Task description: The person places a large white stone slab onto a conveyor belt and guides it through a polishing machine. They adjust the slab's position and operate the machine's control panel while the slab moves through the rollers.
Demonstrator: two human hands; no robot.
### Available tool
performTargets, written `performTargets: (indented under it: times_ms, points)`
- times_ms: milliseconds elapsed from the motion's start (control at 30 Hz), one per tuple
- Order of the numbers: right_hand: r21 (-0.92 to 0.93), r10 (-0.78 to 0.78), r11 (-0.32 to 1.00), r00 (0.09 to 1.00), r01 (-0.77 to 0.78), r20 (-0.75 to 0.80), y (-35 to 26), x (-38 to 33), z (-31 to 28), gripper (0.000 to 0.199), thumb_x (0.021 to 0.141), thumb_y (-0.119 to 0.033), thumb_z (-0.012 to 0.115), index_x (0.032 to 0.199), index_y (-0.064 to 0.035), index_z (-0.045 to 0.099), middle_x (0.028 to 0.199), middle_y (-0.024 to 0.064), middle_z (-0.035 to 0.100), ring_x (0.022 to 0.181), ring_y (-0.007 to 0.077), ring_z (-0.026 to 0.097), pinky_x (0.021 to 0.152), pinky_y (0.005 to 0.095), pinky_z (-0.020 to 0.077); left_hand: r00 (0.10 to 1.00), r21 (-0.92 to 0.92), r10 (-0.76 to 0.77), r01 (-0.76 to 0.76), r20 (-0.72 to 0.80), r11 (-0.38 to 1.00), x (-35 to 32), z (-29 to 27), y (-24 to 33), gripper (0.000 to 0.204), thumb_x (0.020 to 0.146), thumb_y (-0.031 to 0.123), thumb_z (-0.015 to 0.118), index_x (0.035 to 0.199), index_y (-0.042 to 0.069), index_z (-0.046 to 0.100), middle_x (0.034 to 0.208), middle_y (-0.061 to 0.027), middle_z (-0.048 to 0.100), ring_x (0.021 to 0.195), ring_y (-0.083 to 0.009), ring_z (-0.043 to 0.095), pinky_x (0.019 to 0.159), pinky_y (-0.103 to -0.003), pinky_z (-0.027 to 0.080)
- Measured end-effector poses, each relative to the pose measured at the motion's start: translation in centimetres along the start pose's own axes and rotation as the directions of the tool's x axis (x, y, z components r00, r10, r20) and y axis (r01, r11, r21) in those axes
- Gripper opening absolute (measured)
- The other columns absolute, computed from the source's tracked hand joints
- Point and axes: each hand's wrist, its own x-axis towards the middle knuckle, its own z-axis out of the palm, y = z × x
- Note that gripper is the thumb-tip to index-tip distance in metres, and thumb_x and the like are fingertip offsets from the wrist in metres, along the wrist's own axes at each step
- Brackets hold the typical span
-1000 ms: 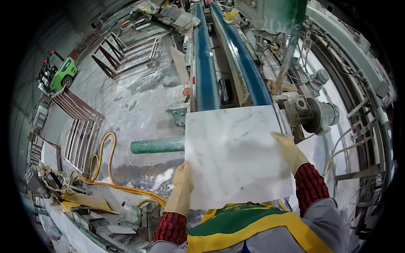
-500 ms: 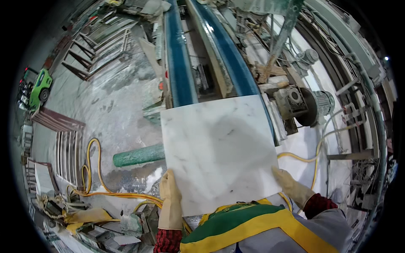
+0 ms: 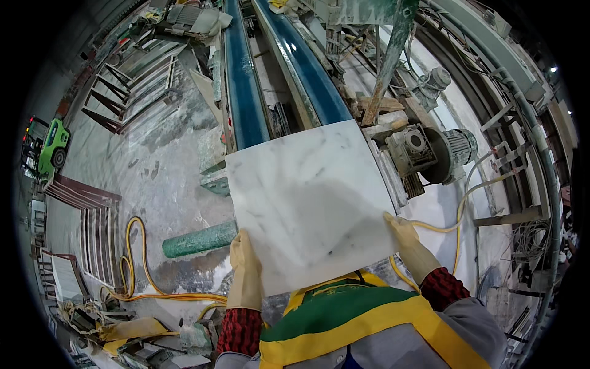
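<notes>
A square white marble slab (image 3: 310, 203) with faint grey veins lies flat in front of me, its far part over the near ends of two blue conveyor belts (image 3: 246, 92). My left hand (image 3: 245, 261), in a cream rubber glove, grips the slab's left edge near its near corner. On the opposite edge my right hand (image 3: 407, 243), gloved alike, is closed too. The fingers beneath the slab are hidden on both sides. The slab's near edge comes close to my green and yellow apron (image 3: 350, 317).
Right of the belts sits a gearbox with a motor (image 3: 424, 150). A green roller-like tube (image 3: 200, 238) sticks out at the left. Yellow hoses (image 3: 172, 299) run across the floor, with stone scraps at lower left. Metal racks (image 3: 95, 240) and a green forklift (image 3: 54, 147) stand farther left.
Both hands and the slab have moved a little away from me, farther up toward the belts. My grip on both edges stays the same, and the view has shifted slightly.
</notes>
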Motion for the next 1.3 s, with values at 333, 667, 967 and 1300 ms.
performTargets:
  times_ms: [333, 667, 967, 1300]
  points:
    - [0.091, -0.167, 0.982, 0.986, 0.164, 0.03, 2.6, 6.2, 1.0, 0.071, 0.095, -0.061, 0.075, 0.123, 0.0035, 0.073, 0.108, 0.0145, 0.076, 0.1, 0.025, 0.071, 0.088, 0.0387, 0.0546, 0.983, -0.131, 0.04, -0.017, 0.179, 0.991, 5.2, 0.3, -0.4, 0.051, 0.106, 0.045, 0.064, 0.132, 0.001, 0.069, 0.116, -0.0121, 0.075, 0.102, -0.0227, 0.072, 0.088, -0.037, 0.059]
    - [0.562, -0.277, 0.821, 0.789, -0.104, 0.549, 2.2, -2.5, -3.4, 0.061, 0.116, -0.053, 0.046, 0.143, 0.0002, 0.059, 0.125, 0.0142, 0.07, 0.103, 0.0227, 0.071, 0.088, 0.0347, 0.0606, 0.856, 0.522, 0.477, -0.506, 0.2, 0.687, 6.0, -2.4, -3.2, 0.051, 0.099, 0.032, 0.075, 0.13, -0.007, 0.066, 0.124, -0.0257, 0.07, 0.121, -0.0401, 0.066, 0.109, -0.05, 0.049]
    - [0.39, 0.057, 0.834, 0.764, -0.39, 0.643, 4.9, -1.8, 1.9, 0.061, 0.116, -0.051, 0.044, 0.145, 0.0009, 0.058, 0.136, 0.0243, 0.072, 0.115, 0.0286, 0.075, 0.094, 0.0356, 0.0612, 0.972, 0.627, -0.159, 0.016, 0.173, 0.779, 0.5, -4.7, -2.1, 0.058, 0.102, 0.059, 0.057, 0.108, 0.004, 0.073, 0.106, -0.0216, 0.075, 0.104, -0.0358, 0.073, 0.088, -0.046, 0.053]
    - [0.654, -0.052, 0.715, 0.914, -0.246, 0.401, 2.7, -3.0, 5.2, 0.042, 0.111, -0.04, 0.065, 0.13, -0.003, 0.062, 0.104, 0.0149, 0.075, 0.082, 0.0248, 0.075, 0.072, 0.036, 0.0622, 0.997, 0.451, 0.067, -0.071, 0.025, 0.89, 3.5, -2.0, -0.2, 0.061, 0.104, 0.062, 0.057, 0.102, 0.003, 0.07, 0.093, -0.0178, 0.071, 0.088, -0.0341, 0.069, 0.083, -0.044, 0.052]
